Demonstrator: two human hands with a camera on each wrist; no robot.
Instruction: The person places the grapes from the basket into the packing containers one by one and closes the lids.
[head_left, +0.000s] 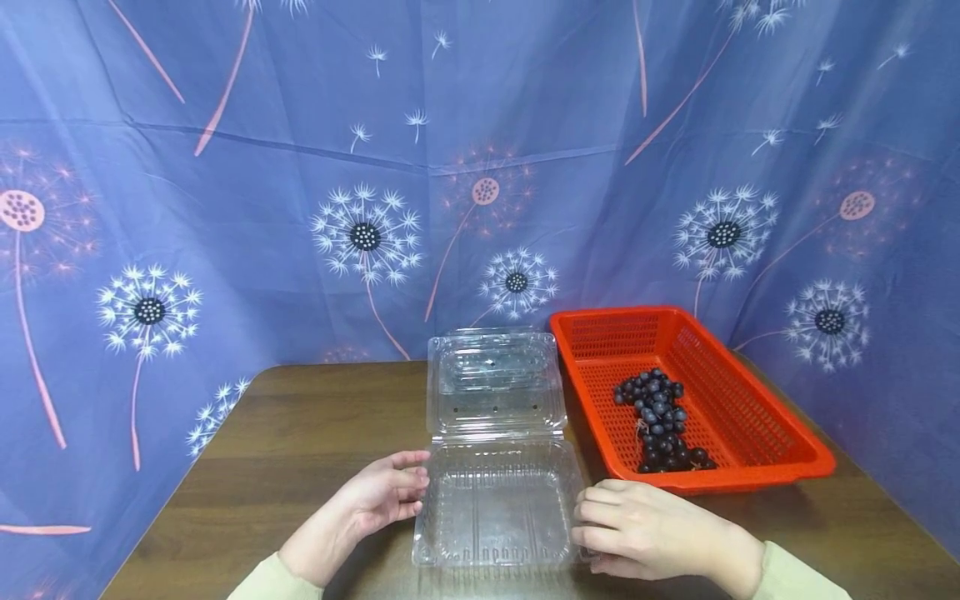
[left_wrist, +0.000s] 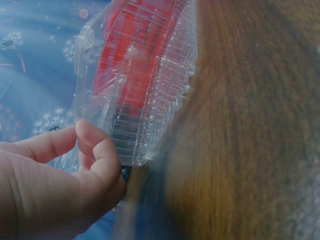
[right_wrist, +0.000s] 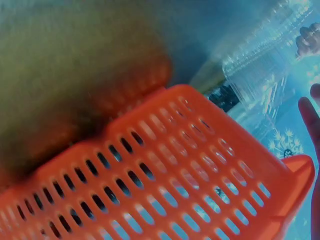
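Note:
A clear plastic clamshell container (head_left: 498,508) lies opened out on the wooden table, its lid (head_left: 495,383) folded back toward the cloth. At its left side, my left hand (head_left: 390,493) pinches the rim between thumb and fingers, as the left wrist view shows up close. Bent fingers of my right hand (head_left: 648,529) grip the container's right edge; where that thumb sits is hard to make out. Inside the front tray I see only bare ribbed plastic. Dark grapes (head_left: 660,421) lie in a bunch in the red basket (head_left: 757,400), beyond my right hand.
The slotted red basket stands right of the container, its near corner close to my right hand. Behind the wooden table (head_left: 300,442) hangs a blue cloth (head_left: 247,208) printed with dandelions. The basket's side (right_wrist: 165,165) fills much of the right wrist view.

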